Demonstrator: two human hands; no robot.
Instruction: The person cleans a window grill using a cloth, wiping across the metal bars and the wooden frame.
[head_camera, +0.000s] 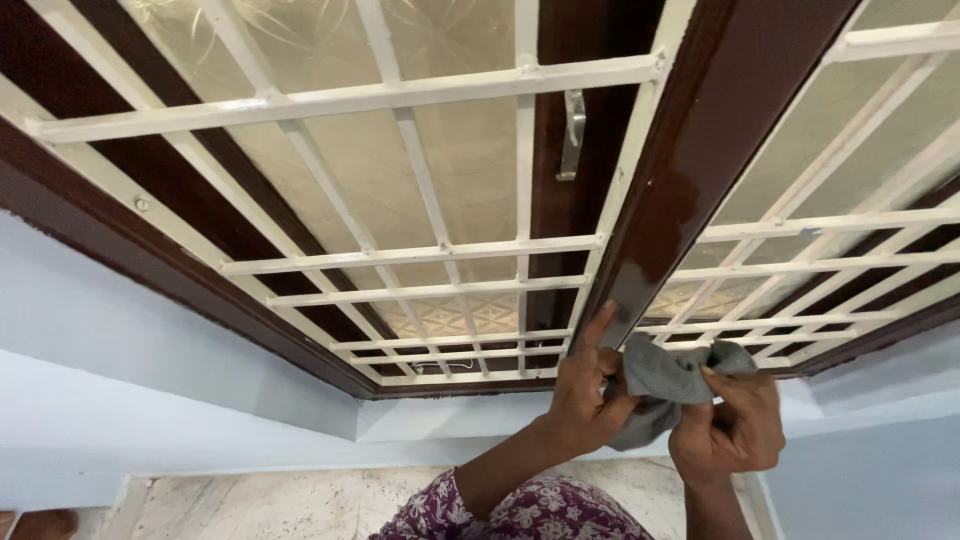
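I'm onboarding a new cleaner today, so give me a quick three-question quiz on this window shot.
1. True or false: both hands grip the grey cloth.
2. Which part does the left hand touch with a raised finger? A) the metal latch B) the dark brown frame post C) the marble sill
3. What colour are the grille bars?

Key
1. True: the left hand and the right hand both hold it, below the post.
2. B
3. White, in front of patterned frosted glass.
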